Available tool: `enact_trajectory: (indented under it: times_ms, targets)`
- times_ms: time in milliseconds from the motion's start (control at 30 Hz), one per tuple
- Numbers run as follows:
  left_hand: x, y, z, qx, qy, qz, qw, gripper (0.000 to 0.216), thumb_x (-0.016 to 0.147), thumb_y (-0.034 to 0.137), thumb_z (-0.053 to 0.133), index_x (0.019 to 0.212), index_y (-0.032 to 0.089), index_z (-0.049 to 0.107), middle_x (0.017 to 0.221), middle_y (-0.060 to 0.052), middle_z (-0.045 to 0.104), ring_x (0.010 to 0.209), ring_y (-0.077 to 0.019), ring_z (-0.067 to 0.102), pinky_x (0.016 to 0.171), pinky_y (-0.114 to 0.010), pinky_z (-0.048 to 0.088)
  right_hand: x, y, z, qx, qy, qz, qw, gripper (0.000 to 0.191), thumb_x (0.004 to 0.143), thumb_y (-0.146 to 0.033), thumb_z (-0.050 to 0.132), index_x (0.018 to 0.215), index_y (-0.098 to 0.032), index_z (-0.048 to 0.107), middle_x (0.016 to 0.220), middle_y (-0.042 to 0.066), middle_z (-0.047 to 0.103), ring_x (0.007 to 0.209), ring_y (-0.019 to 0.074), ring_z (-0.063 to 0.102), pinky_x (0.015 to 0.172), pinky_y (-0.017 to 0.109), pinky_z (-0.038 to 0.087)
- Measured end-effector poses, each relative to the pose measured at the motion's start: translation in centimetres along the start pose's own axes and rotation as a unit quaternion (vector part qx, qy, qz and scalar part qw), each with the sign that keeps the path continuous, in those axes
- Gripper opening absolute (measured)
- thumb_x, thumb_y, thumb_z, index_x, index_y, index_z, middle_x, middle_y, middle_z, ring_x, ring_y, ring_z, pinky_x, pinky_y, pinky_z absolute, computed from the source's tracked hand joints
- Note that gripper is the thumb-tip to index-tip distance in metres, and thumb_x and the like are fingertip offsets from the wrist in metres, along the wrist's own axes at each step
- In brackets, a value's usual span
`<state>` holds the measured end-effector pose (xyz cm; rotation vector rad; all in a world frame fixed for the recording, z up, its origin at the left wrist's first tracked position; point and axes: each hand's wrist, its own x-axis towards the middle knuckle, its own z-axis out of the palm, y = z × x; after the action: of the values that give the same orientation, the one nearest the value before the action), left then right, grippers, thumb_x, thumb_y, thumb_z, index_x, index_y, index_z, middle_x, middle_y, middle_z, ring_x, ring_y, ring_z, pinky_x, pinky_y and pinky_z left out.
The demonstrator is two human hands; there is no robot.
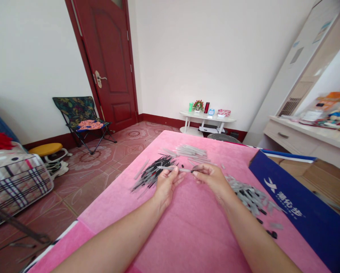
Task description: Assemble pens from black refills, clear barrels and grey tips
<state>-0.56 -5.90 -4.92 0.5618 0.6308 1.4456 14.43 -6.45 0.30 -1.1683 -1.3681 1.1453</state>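
My left hand (167,182) is closed around a slim, pale translucent pen barrel (184,170), held level above the pink cloth (184,220). At the barrel's right end, my right hand (211,177) pinches a small dark tip; fingers partly hide it, so whether it is joined to the barrel I cannot tell. Beside my left hand lies a heap of thin black pen refills (150,175). Pale pen barrels (191,151) are stacked beyond both hands. Clear and black pen caps (251,197) are spread right of my right forearm.
A blue cardboard box (289,201) stands open along the table's right side. Farther off are a white side table (206,116), a folding chair (81,115), a yellow stool (46,149) and a red door (107,60). A white cabinet (309,136) stands at right.
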Motion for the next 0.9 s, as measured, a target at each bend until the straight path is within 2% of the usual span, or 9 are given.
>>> enact_trajectory:
  times_ms: [400,600,700,767,900]
  targets:
    - [-0.4,0.1,0.4,0.007,-0.011,0.028,1.0,0.031,0.059,0.026,0.072,0.084,0.015,0.056,0.075,-0.003,0.065,0.072,-0.0173,0.064,0.077,-0.033,0.048,0.6,1.1,0.5,-0.014,0.033,-0.005,0.999,0.02,0.058,-0.03,0.065,0.068,-0.014,0.059,0.056,0.0,0.057,0.05,0.0104,0.053,0.049,0.023,0.045]
    - [-0.6,0.0,0.5,0.027,-0.016,0.054,0.998,0.028,0.058,0.026,0.072,0.078,0.013,0.058,0.069,-0.002,0.063,0.07,-0.015,0.063,0.079,-0.032,0.047,0.6,1.8,0.4,-0.113,0.023,-0.021,0.993,0.011,0.065,-0.026,0.052,0.063,-0.015,0.052,0.049,-0.003,0.051,0.039,0.0089,0.046,0.041,0.022,0.039]
    - [-0.6,-0.2,0.5,0.045,-0.022,0.072,0.996,0.025,0.06,0.025,0.071,0.079,0.013,0.058,0.07,-0.002,0.063,0.07,-0.014,0.062,0.079,-0.031,0.047,0.4,2.0,0.6,-0.172,0.038,-0.039,0.984,0.01,0.068,-0.025,0.047,0.064,-0.017,0.05,0.049,-0.004,0.05,0.037,0.0089,0.046,0.039,0.021,0.036]
    - [-0.5,-0.3,0.5,0.056,-0.028,0.085,0.994,0.024,0.062,0.024,0.07,0.079,0.012,0.058,0.072,-0.002,0.064,0.07,-0.0138,0.062,0.079,-0.031,0.047,0.3,2.2,1.0,-0.203,0.049,-0.053,0.977,0.015,0.073,-0.027,0.042,0.064,-0.017,0.049,0.05,-0.004,0.05,0.037,0.0088,0.045,0.038,0.02,0.034]
    - [-0.5,-0.4,0.4,0.071,-0.05,0.11,0.99,0.02,0.065,0.021,0.068,0.081,0.012,0.059,0.077,-0.004,0.065,0.075,-0.0144,0.061,0.079,-0.031,0.046,0.1,2.7,1.5,-0.236,0.07,-0.072,0.967,0.038,0.083,-0.037,0.029,0.054,-0.018,0.044,0.046,-0.002,0.048,0.037,0.0087,0.043,0.04,0.02,0.033]
